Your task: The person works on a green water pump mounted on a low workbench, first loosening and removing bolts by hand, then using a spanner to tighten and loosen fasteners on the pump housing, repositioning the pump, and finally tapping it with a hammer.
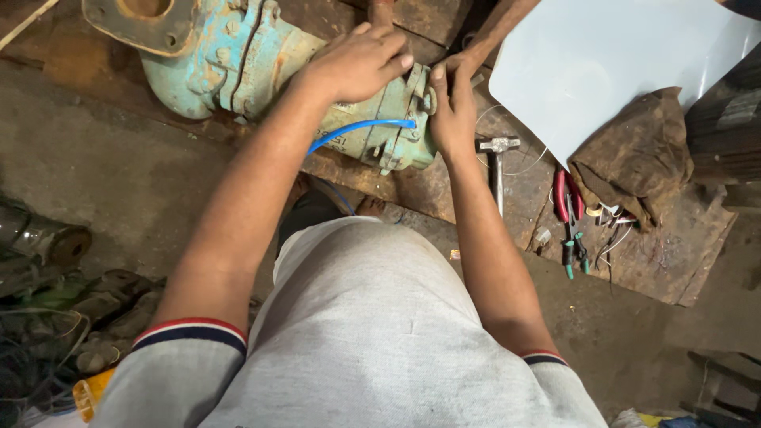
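A worn green-blue pump (pixel 238 59) with a rusty flange lies on a rusted metal plate (pixel 666 261). My left hand (pixel 357 62) rests flat on top of the pump's motor end. My right hand (pixel 452 111) presses against the end cover of that motor, fingers closed around its edge near a bolt. A thin blue tube (pixel 357 128) runs along the motor's side toward the end cover. Whether the right hand holds a small tool is hidden.
A hammer (pixel 496 162) lies on the plate just right of my right hand. Red-handled pliers (pixel 567 198), a green-tipped tool (pixel 572 250) and loose wires lie further right, beside a dirty brown rag (pixel 634 158) and a pale sheet (pixel 602 55). Clutter fills the left floor.
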`<state>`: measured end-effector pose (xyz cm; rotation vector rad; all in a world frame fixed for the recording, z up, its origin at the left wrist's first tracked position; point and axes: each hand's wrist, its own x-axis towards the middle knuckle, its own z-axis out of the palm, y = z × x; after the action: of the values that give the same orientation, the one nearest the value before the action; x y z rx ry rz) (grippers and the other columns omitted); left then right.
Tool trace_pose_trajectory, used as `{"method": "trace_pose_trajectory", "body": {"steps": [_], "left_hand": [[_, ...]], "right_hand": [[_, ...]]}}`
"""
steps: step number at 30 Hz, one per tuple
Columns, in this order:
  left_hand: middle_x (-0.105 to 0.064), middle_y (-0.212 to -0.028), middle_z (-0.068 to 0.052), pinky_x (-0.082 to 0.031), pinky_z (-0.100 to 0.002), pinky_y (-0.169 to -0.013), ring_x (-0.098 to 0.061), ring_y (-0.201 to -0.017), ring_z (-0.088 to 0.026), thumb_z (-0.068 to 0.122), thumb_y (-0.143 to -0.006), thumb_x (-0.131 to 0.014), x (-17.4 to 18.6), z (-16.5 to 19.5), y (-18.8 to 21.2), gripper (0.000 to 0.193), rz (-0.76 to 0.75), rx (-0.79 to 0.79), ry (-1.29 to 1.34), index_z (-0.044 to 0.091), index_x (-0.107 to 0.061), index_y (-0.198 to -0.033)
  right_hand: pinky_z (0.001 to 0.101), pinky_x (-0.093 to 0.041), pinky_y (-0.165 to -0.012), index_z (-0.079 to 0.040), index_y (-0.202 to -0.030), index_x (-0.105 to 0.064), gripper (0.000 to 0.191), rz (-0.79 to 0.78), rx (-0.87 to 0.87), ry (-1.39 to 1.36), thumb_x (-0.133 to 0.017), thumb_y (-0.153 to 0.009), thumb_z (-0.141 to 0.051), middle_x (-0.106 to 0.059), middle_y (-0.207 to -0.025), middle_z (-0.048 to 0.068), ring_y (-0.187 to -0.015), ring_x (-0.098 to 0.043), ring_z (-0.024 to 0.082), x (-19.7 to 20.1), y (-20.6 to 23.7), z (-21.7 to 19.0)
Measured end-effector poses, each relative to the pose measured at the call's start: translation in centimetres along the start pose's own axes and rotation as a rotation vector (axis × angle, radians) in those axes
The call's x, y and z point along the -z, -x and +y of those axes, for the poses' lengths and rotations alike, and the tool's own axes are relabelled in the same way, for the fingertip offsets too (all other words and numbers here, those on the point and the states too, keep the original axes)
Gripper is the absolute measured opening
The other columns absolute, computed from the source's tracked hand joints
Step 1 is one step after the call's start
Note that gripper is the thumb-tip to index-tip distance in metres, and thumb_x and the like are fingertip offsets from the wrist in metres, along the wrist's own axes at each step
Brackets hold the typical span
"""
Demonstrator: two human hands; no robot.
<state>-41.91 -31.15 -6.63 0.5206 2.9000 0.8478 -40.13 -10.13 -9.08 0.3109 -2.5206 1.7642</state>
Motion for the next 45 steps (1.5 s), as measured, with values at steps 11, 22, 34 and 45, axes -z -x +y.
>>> {"method": "trace_pose_trajectory", "body": {"steps": [11, 22, 34, 45], "left_hand": [[-0.055, -0.138, -0.019, -0.041, -0.058, -0.102, -0.05, -0.127, -0.042, 0.038, -0.113, -0.053, 0.5, 0.0, -0.1, 0.04, 0.07, -0.021, 0.096, 0.005, -0.057, -0.136], [-0.064, -0.128, -0.014, -0.049, -0.045, -0.109, -0.058, -0.13, -0.033, 0.039, -0.098, -0.063, 1.1, -0.6, 0.0, 0.041, -0.031, -0.088, 0.174, 0.002, -0.062, -0.116], [-0.065, -0.131, -0.012, -0.049, -0.045, -0.11, -0.058, -0.13, -0.031, 0.039, -0.098, -0.065, 1.3, -0.7, 0.0, 0.041, -0.071, -0.033, 0.172, 0.004, -0.061, -0.12], [-0.066, -0.124, -0.012, -0.048, -0.046, -0.1, -0.058, -0.122, -0.033, 0.036, -0.097, -0.065, 1.2, -0.7, 0.0, 0.032, -0.036, -0.071, 0.196, 0.008, -0.062, -0.111]], "right_hand": [[0.0352, -0.051, -0.09, -0.003, -0.114, -0.063, 0.035, 0.009, 0.01, 0.076, -0.053, -0.111, -0.036, -0.068, -0.106, 0.012, -0.097, -0.062, 0.021, 0.0, -0.1, 0.6], [0.0389, -0.051, -0.09, -0.003, -0.114, -0.063, 0.036, -0.003, 0.018, 0.17, -0.051, -0.111, -0.037, -0.066, -0.107, 0.016, -0.099, -0.064, 0.03, -0.1, -0.3, 0.5], [0.0395, -0.051, -0.092, -0.002, -0.115, -0.064, 0.038, -0.006, 0.022, 0.174, -0.05, -0.111, -0.037, -0.067, -0.111, 0.017, -0.103, -0.065, 0.032, -0.1, -0.3, 0.6], [0.0378, -0.051, -0.09, -0.002, -0.116, -0.064, 0.037, 0.005, 0.011, 0.126, -0.051, -0.111, -0.037, -0.067, -0.11, 0.015, -0.1, -0.065, 0.029, -0.3, -0.3, 0.6]]}}
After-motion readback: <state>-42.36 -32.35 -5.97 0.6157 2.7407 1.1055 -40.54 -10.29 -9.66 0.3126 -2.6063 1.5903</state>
